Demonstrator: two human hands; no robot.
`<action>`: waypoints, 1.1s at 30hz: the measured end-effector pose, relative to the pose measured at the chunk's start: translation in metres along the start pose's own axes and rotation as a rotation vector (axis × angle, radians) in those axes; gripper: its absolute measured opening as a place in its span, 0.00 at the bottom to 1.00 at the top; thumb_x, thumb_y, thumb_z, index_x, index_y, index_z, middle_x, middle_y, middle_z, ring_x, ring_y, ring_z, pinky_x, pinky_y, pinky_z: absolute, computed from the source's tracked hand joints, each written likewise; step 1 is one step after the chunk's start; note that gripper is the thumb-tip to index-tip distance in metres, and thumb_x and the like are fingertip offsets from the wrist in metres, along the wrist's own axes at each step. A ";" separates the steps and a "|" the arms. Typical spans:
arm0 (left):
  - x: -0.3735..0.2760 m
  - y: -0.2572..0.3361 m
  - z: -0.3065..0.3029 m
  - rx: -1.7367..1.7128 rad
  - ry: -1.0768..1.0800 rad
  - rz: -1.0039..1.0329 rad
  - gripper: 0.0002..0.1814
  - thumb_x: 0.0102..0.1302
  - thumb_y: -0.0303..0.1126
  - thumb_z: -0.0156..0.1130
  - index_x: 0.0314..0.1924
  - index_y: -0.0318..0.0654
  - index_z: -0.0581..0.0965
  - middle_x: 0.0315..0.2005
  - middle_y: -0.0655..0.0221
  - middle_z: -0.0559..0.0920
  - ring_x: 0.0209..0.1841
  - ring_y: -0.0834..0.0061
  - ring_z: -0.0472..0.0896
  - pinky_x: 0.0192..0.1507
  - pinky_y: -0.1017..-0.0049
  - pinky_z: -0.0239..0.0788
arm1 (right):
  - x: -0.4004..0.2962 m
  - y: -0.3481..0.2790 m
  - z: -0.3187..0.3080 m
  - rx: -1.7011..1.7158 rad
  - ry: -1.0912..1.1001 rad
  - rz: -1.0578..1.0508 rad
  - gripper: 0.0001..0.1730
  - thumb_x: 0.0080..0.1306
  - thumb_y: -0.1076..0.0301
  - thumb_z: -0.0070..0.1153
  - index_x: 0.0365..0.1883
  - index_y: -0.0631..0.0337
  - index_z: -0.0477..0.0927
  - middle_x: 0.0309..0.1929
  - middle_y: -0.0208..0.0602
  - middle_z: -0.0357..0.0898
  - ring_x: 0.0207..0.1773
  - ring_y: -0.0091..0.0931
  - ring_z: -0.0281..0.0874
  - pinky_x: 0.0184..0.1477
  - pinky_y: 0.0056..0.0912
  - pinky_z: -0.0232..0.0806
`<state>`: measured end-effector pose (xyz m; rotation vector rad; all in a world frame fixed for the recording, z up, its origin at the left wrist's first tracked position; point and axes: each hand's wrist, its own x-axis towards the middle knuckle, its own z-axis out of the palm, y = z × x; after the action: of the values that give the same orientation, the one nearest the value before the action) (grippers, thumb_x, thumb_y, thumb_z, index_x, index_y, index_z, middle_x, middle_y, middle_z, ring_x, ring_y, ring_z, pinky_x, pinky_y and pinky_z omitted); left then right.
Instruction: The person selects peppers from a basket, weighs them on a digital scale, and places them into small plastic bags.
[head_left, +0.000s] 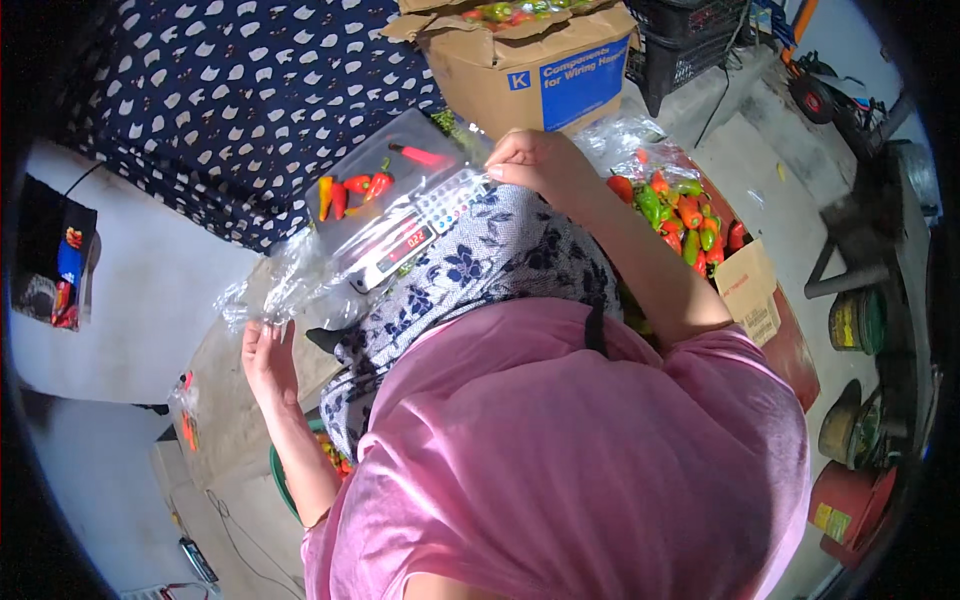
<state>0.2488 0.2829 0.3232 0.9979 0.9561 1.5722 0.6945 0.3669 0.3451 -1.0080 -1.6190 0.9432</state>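
Note:
My left hand (270, 364) pinches the edge of a crumpled clear plastic bag (289, 289). The bag stretches over the front of a digital weighing scale (397, 251), whose red digits are lit. At the bag's other end, my right hand (529, 161) has thumb and fingers closed on the plastic, above the scale's keypad. On the scale's clear tray (360, 154) lie several peppers (360, 187), mostly red, one yellow-orange. A separate long red pepper (424, 156) rests toward the tray's right side.
A cardboard box (517, 82) holding bagged peppers stands beyond the tray. Right of my arm lies a heap of red and green peppers (686, 217) beside a cardboard flap (750, 292). A green basin (281, 480) with peppers sits under my left arm. Buckets (855, 322) line the right.

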 end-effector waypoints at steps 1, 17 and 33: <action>-0.001 -0.002 0.000 0.092 -0.002 -0.005 0.11 0.65 0.31 0.58 0.47 0.38 0.76 0.45 0.71 0.79 0.49 0.75 0.75 0.58 0.67 0.62 | 0.002 0.009 -0.001 0.003 -0.017 -0.003 0.06 0.61 0.70 0.57 0.31 0.65 0.80 0.29 0.29 0.80 0.34 0.16 0.75 0.40 0.20 0.67; -0.002 -0.046 0.070 0.604 -0.128 -0.030 0.06 0.57 0.28 0.66 0.27 0.37 0.76 0.24 0.78 0.77 0.30 0.87 0.72 0.34 0.83 0.62 | -0.007 -0.018 0.156 -0.236 -0.635 -0.067 0.13 0.61 0.62 0.56 0.37 0.63 0.74 0.27 0.36 0.73 0.28 0.28 0.71 0.32 0.30 0.64; -0.003 -0.059 0.052 1.138 -0.026 0.390 0.09 0.47 0.23 0.59 0.20 0.34 0.67 0.20 0.65 0.69 0.29 0.62 0.69 0.35 0.69 0.61 | -0.012 0.003 0.176 -0.006 -0.579 0.030 0.14 0.60 0.68 0.56 0.20 0.64 0.68 0.23 0.29 0.67 0.27 0.18 0.62 0.31 0.26 0.56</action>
<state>0.3174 0.2959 0.2861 2.0625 1.7743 1.2316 0.5266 0.3372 0.2986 -0.8028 -2.0791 1.3347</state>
